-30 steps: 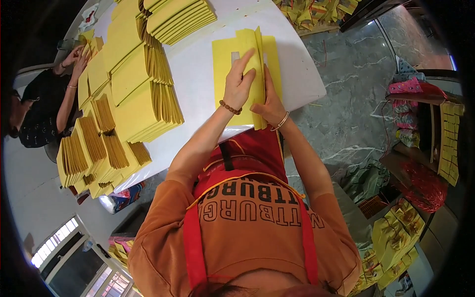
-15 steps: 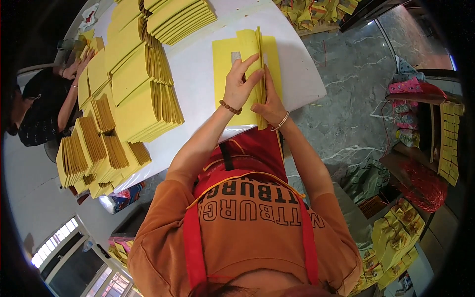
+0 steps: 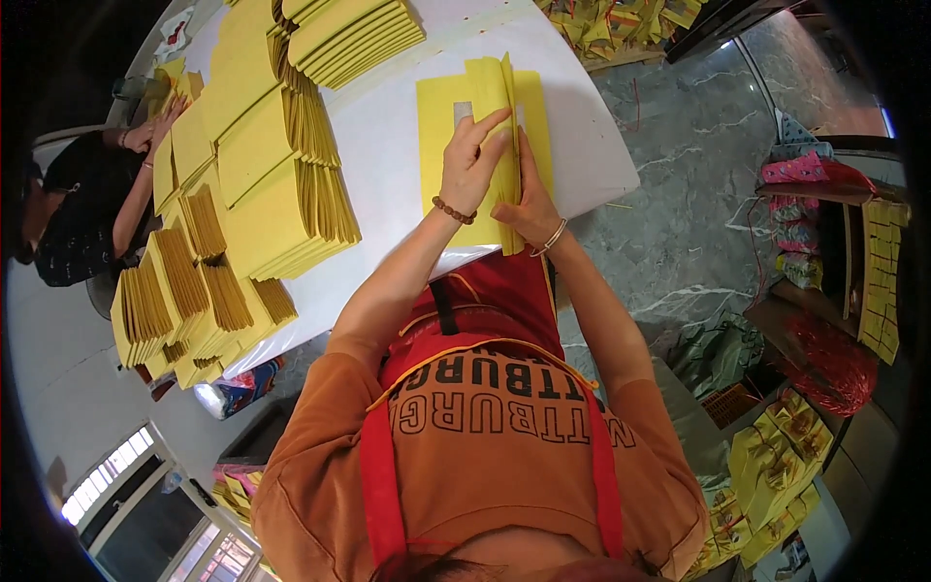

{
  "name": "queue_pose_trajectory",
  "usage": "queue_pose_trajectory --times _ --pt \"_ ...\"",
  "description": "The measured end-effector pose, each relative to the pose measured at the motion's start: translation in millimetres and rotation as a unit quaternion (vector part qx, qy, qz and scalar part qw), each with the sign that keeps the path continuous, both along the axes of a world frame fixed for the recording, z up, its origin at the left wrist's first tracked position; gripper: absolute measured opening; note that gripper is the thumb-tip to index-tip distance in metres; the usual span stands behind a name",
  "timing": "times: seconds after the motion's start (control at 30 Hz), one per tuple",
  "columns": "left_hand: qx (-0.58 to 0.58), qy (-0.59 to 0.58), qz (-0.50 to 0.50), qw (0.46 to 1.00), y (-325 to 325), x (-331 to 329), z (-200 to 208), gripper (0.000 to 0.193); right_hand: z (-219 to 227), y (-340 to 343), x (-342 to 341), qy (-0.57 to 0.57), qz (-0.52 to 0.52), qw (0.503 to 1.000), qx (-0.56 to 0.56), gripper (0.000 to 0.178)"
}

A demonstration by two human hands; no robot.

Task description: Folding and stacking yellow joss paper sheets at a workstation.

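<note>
A folded bundle of yellow paper [image 3: 492, 80] stands with its fold along the middle of a flat yellow sheet stack [image 3: 435, 121] on the white table. My left hand [image 3: 469, 170], with a beaded bracelet, lies against the bundle's left side, thumb and forefinger at its upright edge. On the other side my right hand [image 3: 534, 206] grips the bundle, its thumb across the near part and its fingers behind the edge. Silver-grey patches [image 3: 463, 110] show on the flat sheet on both sides of the bundle. My right fingertips are partly hidden.
Piles of folded yellow paper [image 3: 262, 194] cover the table's left side, and more folded paper [image 3: 354, 44] lies at the far edge. At the far left, another person's hands [image 3: 155, 131] work beside the piles. Yellow paper bundles [image 3: 776, 456] sit at the lower right.
My left hand's thumb and fingers have shifted slightly along the bundle's edge. The right hand stays in place, and the other person's hands have moved a little.
</note>
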State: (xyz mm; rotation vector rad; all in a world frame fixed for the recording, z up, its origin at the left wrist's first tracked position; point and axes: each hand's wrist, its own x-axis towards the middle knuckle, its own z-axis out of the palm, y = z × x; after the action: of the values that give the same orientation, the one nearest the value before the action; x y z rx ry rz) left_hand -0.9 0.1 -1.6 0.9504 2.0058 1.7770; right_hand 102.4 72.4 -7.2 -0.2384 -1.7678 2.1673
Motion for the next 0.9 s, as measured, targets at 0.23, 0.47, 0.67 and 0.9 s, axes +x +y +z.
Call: queue_pose_trajectory --times 0.23,0.47,0.67,0.9 --pt "-0.005 0.029 0.008 1.000 1 2 3 0.038 3 1 0 -0.005 0.000 1.000 -0.012 0.129" --pt "0.005 -0.020 0.007 1.000 -1 -1 -6 0.034 6 0 0 -0.004 0.012 0.999 -0.052 0.129" --pt "0.079 0.031 0.032 0.996 7 4 9 0.034 -3 2 1 0.030 -0.019 0.998 0.054 0.103" --pt "-0.079 0.053 -0.012 0.995 -2 -3 7 0.041 -5 8 -4 0.009 -0.065 0.998 0.016 0.076"
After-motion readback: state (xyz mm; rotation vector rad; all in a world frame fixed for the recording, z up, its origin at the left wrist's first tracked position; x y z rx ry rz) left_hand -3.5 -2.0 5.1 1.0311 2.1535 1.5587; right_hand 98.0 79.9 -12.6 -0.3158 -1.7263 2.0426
